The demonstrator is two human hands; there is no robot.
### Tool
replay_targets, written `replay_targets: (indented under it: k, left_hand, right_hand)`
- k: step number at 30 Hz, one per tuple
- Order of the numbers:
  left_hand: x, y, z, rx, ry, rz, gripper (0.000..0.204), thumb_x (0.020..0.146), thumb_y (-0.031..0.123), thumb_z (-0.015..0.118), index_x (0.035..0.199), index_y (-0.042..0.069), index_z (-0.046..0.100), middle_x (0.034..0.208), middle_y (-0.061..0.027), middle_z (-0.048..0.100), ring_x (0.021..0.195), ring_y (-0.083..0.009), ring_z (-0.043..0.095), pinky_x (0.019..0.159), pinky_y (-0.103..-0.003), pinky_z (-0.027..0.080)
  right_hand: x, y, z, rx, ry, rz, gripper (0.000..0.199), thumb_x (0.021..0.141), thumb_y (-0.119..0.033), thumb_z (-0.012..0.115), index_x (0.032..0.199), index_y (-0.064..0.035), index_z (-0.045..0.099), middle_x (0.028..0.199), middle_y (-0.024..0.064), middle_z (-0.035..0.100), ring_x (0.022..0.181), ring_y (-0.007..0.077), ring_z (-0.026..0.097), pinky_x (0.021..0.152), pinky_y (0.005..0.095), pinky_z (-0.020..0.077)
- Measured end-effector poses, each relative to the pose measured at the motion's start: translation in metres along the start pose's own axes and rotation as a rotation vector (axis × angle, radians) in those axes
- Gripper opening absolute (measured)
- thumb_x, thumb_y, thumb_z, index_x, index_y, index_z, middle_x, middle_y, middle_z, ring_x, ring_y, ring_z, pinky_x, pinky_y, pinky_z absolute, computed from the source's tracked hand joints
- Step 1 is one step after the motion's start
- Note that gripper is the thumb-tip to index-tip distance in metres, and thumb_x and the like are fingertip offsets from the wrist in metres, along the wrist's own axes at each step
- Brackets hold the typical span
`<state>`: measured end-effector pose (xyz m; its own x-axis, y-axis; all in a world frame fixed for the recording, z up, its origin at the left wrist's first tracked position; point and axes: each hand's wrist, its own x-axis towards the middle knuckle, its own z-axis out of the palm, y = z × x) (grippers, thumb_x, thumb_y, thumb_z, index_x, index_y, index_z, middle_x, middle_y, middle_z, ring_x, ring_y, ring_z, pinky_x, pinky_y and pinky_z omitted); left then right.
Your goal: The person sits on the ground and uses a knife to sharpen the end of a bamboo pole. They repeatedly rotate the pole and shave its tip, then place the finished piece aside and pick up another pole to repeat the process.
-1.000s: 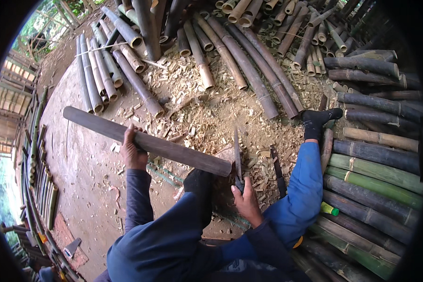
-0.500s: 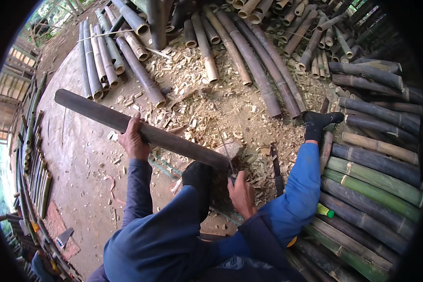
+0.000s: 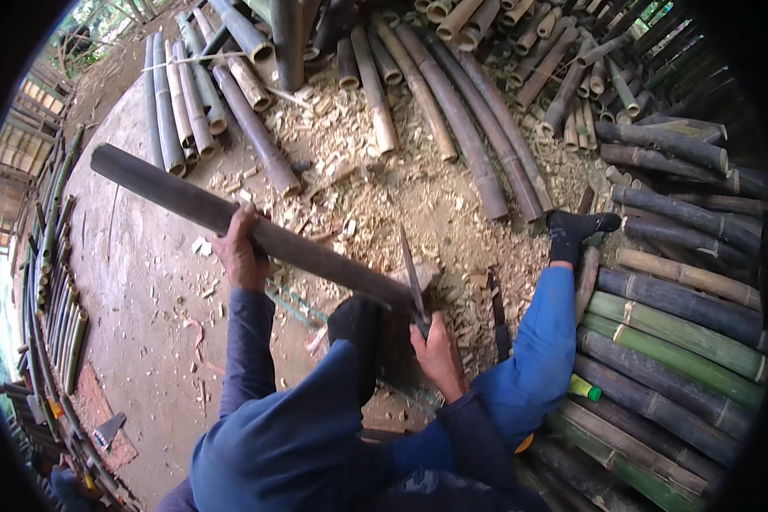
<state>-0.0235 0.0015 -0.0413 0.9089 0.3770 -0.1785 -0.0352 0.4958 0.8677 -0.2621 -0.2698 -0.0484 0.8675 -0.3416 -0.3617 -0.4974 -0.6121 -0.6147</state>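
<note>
My left hand (image 3: 241, 252) grips a long dark bamboo pole (image 3: 171, 194) near its middle, holding it slanted from the upper left down toward my knee. My right hand (image 3: 438, 354) is closed on the handle of a long-bladed knife (image 3: 410, 275), whose blade stands almost upright against the lower end of the pole. That end rests at a wooden block (image 3: 427, 275) among wood chips. My legs are in blue trousers, and a dark-socked foot (image 3: 576, 229) stretches out to the right.
Bamboo poles (image 3: 452, 128) lie fanned across the top and stacked at the right (image 3: 674, 333), some green. A bundle of thinner canes (image 3: 179, 107) lies upper left. Shavings (image 3: 375, 196) cover the ground. Another dark blade (image 3: 497, 316) lies beside my right leg.
The pole and my left hand have shifted slightly up and right. The knife in my right hand has risen and now stands at the pole's lower end.
</note>
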Motion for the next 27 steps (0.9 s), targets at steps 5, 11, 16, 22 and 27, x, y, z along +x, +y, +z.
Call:
replay_targets:
  k: [5,11,16,22,27]
  left_hand:
    - [0.001,0.005,-0.003,0.015,-0.209,0.013,0.040,0.088,0.012,0.078,0.120,0.000,0.057,0.098,-0.0102,0.067,0.088,-0.0218,0.067,0.086,-0.039,0.058]
    - [0.007,0.005,0.001,-0.020,-0.300,0.002,0.045,0.085,0.008,0.080,0.122,-0.001,0.055,0.103,-0.0105,0.067,0.090,-0.0238,0.069,0.083,-0.039,0.058]
    - [0.009,0.005,0.001,-0.008,-0.307,-0.013,0.048,0.085,0.008,0.079,0.124,-0.001,0.054,0.104,-0.0110,0.067,0.090,-0.0245,0.069,0.085,-0.040,0.058]
    - [0.012,0.009,0.005,-0.046,-0.232,0.007,0.048,0.085,0.013,0.082,0.123,0.000,0.055,0.104,-0.0110,0.068,0.091,-0.0231,0.070,0.083,-0.039,0.059]
    - [0.013,0.010,0.013,0.085,0.085,0.101,0.045,0.082,0.013,0.090,0.113,0.002,0.059,0.091,-0.0077,0.069,0.078,-0.0189,0.069,0.070,-0.033,0.058]
  right_hand:
    - [-0.002,-0.010,-0.006,0.274,0.333,-0.421,0.032,0.102,-0.029,0.062,0.112,-0.0002,0.052,0.085,0.0266,0.070,0.077,0.0475,0.070,0.062,0.0538,0.0534]
    - [0.010,-0.021,-0.007,-0.028,0.038,-0.103,0.033,0.101,-0.029,0.064,0.108,-0.0005,0.049,0.084,0.0290,0.070,0.081,0.0511,0.069,0.064,0.0577,0.0525]
    - [0.003,-0.003,0.002,0.262,0.273,-0.344,0.031,0.101,-0.028,0.064,0.110,-0.0014,0.050,0.083,0.0266,0.070,0.081,0.0483,0.070,0.064,0.0567,0.0524]
    - [0.020,-0.001,0.003,-0.090,0.033,-0.072,0.035,0.101,-0.031,0.063,0.110,0.0009,0.051,0.085,0.0290,0.068,0.083,0.0498,0.069,0.069,0.0608,0.0512]
    - [-0.005,-0.017,-0.015,0.222,0.188,-0.233,0.034,0.101,-0.026,0.065,0.113,0.0023,0.052,0.083,0.0269,0.068,0.080,0.0491,0.069,0.065,0.0549,0.0526]
